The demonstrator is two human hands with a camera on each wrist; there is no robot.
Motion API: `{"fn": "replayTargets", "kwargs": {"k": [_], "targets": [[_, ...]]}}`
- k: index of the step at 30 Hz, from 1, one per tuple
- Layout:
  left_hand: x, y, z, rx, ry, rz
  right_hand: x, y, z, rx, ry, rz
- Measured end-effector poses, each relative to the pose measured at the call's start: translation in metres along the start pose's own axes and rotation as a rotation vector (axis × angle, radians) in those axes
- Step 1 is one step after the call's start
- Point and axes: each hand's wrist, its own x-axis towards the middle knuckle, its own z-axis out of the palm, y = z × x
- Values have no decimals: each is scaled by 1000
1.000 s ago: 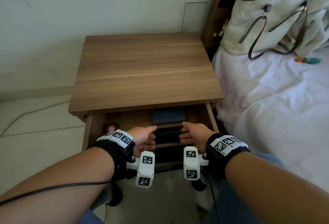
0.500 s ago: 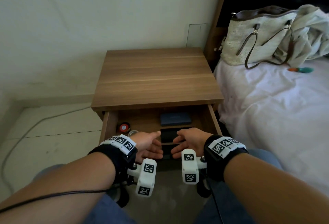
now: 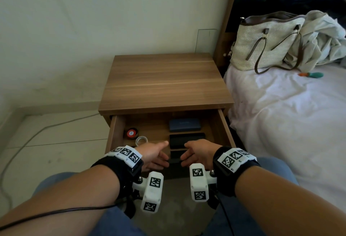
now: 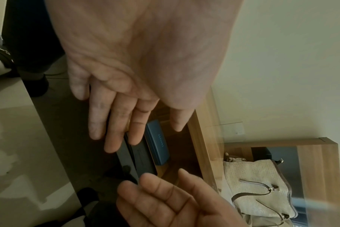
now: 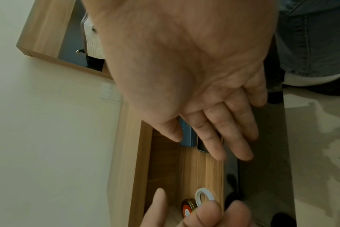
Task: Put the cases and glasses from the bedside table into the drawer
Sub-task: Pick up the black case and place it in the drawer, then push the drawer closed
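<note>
three cases (image 3: 184,125) lie in the open drawer (image 3: 222,132); two hands (image 3: 153,156) hover.

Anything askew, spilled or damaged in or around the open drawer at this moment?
Nothing stands out. The drawer is open, with a blue case and two black cases lined up in a neat row front to back, and a red-lidded tin and tape roll at its left. The tabletop is bare.
</note>
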Motion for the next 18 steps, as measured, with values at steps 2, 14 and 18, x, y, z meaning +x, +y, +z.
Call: {"fn": "replayTargets", "kwargs": {"k": [2, 14, 18], "targets": [[2, 0, 1, -2, 14, 13, 2, 1, 1, 4, 49, -24], [23, 6, 1, -245, 169, 171, 9, -5, -7, 91, 108, -33], [22, 12, -3, -204, 161, 144, 12, -13, -10, 187, 103, -34]]}}
